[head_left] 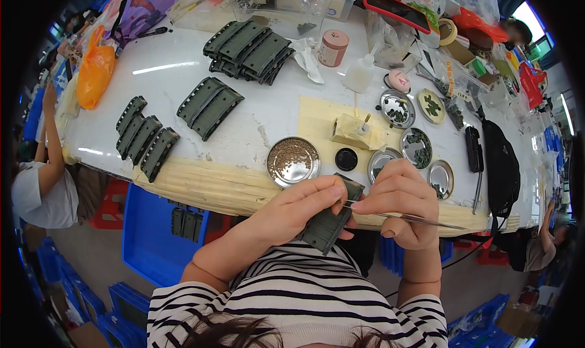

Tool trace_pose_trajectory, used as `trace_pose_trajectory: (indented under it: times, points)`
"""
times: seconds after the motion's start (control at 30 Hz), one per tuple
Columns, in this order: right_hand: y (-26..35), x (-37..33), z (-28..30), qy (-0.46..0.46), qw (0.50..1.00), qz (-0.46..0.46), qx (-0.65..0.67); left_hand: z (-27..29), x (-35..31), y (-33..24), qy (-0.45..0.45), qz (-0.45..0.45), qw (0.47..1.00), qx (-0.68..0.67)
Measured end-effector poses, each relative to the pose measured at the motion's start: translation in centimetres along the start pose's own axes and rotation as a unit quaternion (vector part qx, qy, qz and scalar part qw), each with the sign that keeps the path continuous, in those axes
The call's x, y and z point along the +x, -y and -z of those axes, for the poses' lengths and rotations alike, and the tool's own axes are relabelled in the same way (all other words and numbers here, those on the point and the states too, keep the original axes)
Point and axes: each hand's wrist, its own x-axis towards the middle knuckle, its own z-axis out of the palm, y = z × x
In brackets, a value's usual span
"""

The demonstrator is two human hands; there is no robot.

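Note:
My left hand (pixel 308 203) is closed round a dark green ribbed plastic part (pixel 326 229), held tilted in front of my striped shirt at the table's front edge. In my right hand (pixel 403 205) is a pair of thin metal tweezers (pixel 420 221), gripped between thumb and fingers. The tips reach the upper part of the green piece beside my left thumb; what they touch is too small to tell. Just beyond my hands stand a round tin of small copper-coloured bits (pixel 293 161), a black round lid (pixel 346 159) and a tin dish (pixel 381 163), partly behind my right hand.
More green parts lie stacked (pixel 248 51) at the back, singly (pixel 210 107) and in a row (pixel 146 138) at left. Dishes of small dark pieces (pixel 416 147), a squeeze bottle (pixel 360 74) and a black pouch (pixel 501 168) are at right. A blue bin (pixel 152 238) sits below the edge.

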Motion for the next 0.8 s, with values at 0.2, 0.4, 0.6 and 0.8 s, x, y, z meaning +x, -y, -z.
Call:
trace_pose_trajectory:
  times: [0.2,0.4,0.6,0.8]
  points:
    - [-0.1,0.1,-0.6,-0.005,1.000,-0.009,-0.003,-0.6,0.0,-0.2,-0.035,-0.010,0.999,0.040]
    - [0.0,-0.1,-0.3,0.012,0.998,0.039,-0.055,-0.2,-0.1,-0.1,-0.029,0.000,0.997,0.076]
    - [0.7,-1.6,-0.3,-0.065,0.970,0.111,-0.209,-1.4,-0.5,-0.8,-0.079,-0.075,0.990,0.085]
    - [0.4,-2.1,-0.9,-0.051,0.952,0.117,-0.277,-0.9,-0.8,-0.3,-0.059,-0.140,0.976,0.154]
